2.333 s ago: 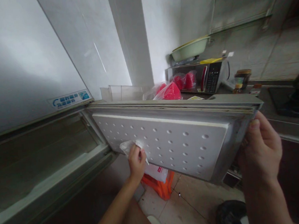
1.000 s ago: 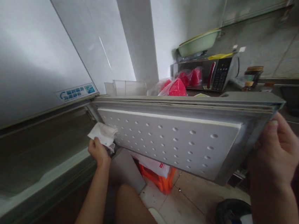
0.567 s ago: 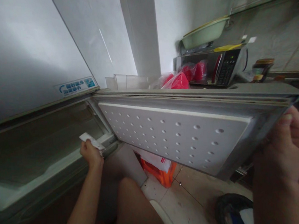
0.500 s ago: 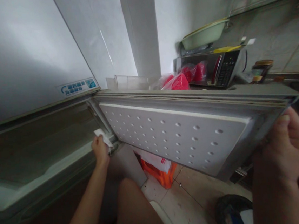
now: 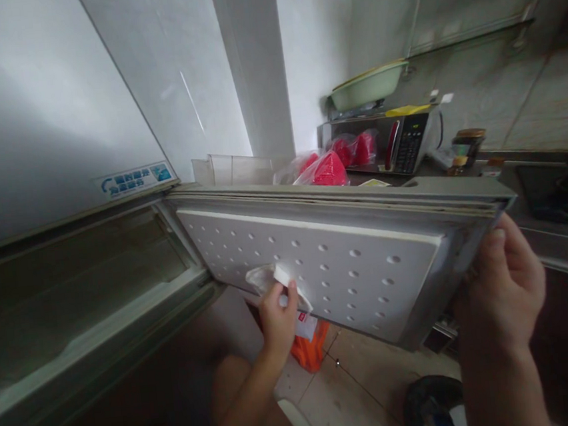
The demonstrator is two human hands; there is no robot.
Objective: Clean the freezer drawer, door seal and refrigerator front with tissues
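Note:
An open fridge door (image 5: pixel 366 232) with a dimpled white inner panel stretches across the middle. My left hand (image 5: pixel 280 317) pinches a crumpled white tissue (image 5: pixel 263 278) in front of the panel's lower edge; whether the tissue touches the panel is unclear. At the door's far right edge, my right hand (image 5: pixel 509 278) is closed on the door's end, its fingertips partly hidden. To the left lies the open fridge compartment (image 5: pixel 70 287), dim inside, below a grey upper door (image 5: pixel 43 115) with a blue-and-white label.
Behind the door are red items in clear plastic (image 5: pixel 327 168), a microwave (image 5: pixel 408 144) with a green basin (image 5: pixel 370 87) on top, and jars (image 5: pixel 471 145). Below, an orange stool (image 5: pixel 310 351) and a black bin (image 5: pixel 429 393) stand on the tiled floor.
My left hand has moved right with the tissue, from the hinge corner to the door's inner panel. The view has shifted, and my right hand still holds the door's edge.

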